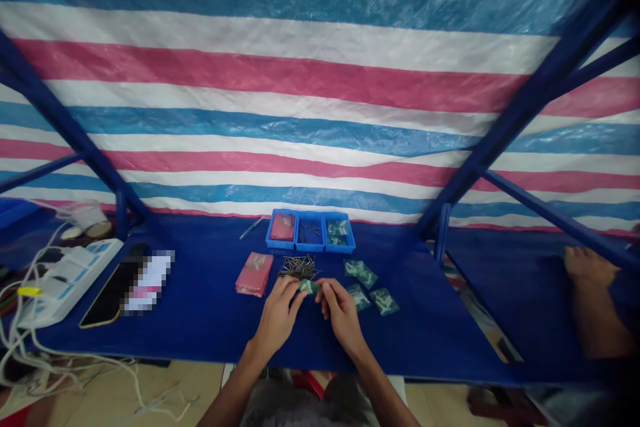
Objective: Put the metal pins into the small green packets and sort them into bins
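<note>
On the blue table, the left hand pinches a small green packet just on the near side of the heap of metal pins, while the right hand curls at the packet's right end — whether it grips cannot be told. A slack pinch could let the packet slip, and a knuckle brushing the heap could scatter pins; the fingers hide part of the packet — its contents are too small to make out.

The packets look glossy plastic, the fasteners metallic.
</note>
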Demonstrator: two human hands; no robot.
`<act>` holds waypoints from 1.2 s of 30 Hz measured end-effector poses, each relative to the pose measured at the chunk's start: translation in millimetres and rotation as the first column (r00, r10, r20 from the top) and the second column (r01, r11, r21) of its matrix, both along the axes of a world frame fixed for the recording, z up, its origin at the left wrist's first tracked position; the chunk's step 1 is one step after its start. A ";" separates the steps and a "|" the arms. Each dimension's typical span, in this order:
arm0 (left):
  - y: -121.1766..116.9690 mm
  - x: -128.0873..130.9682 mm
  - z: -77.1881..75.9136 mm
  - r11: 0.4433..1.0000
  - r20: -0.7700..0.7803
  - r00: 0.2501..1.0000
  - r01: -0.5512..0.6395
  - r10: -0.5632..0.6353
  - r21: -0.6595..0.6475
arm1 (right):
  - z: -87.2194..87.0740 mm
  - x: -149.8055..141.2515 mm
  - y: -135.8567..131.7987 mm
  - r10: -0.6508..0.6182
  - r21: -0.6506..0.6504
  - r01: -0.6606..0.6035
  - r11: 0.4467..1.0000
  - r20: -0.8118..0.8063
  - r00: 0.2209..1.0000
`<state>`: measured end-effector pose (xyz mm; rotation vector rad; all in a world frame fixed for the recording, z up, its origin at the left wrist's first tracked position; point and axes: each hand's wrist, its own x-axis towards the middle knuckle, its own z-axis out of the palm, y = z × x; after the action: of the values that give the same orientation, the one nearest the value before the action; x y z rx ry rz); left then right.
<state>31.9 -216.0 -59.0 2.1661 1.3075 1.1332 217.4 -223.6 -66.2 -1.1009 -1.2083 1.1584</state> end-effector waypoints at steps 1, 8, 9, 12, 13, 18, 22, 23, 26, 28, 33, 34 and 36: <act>0.3 0.1 0.5 1.000 0.002 1.000 -0.003 0.003 -0.008 | -1.4 -0.2 -0.3 -0.012 0.010 0.012 1.000 -0.009 1.000; -0.5 0.3 8.4 1.000 -0.025 1.000 -0.010 0.010 0.002 | -2.7 -2.5 -5.3 -0.014 0.091 0.009 0.996 0.064 0.998; -0.9 0.1 9.6 1.000 -0.024 1.000 -0.003 0.003 0.007 | -1.2 -2.7 -5.8 -0.011 0.105 0.001 0.995 0.090 0.996; -1.7 -0.9 11.4 1.000 -0.006 1.000 0.008 -0.008 0.022 | 3.6 -3.0 -6.4 -0.008 0.131 -0.009 0.991 0.122 0.992; -1.7 -1.1 11.4 1.000 0.003 1.000 0.008 -0.008 0.028 | 5.2 -3.1 -6.7 -0.005 0.127 -0.010 0.992 0.110 0.994; 0.3 -2.3 9.4 0.997 0.028 1.000 -0.004 0.002 0.075 | 12.5 -3.9 -9.0 0.040 0.105 -0.044 0.993 0.047 0.998; 0.7 -4.0 9.6 0.999 0.057 0.998 0.005 -0.008 0.049 | 12.9 -3.5 -8.9 0.072 0.100 -0.085 0.991 0.124 0.990; 0.2 -4.2 9.8 0.999 0.072 0.997 0.012 -0.014 0.030 | 11.3 -3.5 -8.2 0.063 0.088 -0.075 0.993 0.131 0.989; -2.0 -3.6 9.8 0.999 0.091 0.996 0.024 -0.021 -0.033 | 4.4 -3.6 -5.6 -0.004 0.047 0.000 0.999 0.091 0.996; -3.3 -2.3 9.1 0.998 0.086 0.996 0.013 -0.008 -0.058 | 0.4 -3.6 -4.2 -0.040 0.030 0.039 0.999 0.034 0.999; -2.2 0.0 5.7 0.999 0.063 0.997 0.033 -0.033 0.005 | 0.7 -3.2 -4.4 -0.011 0.028 0.012 1.000 -0.049 0.999; -1.6 -0.2 5.0 0.999 0.051 0.998 0.048 -0.048 0.016 | 2.1 -3.2 -4.9 0.005 0.026 -0.004 1.000 -0.049 0.999; -0.5 -0.9 4.2 0.998 0.026 0.998 0.057 -0.058 0.027 | 5.2 -3.5 -5.6 0.021 0.007 -0.021 1.000 -0.051 0.998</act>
<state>30.9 -216.5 -54.9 2.1851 1.2177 1.1585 213.9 -229.2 -61.0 -1.0493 -1.1858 1.1910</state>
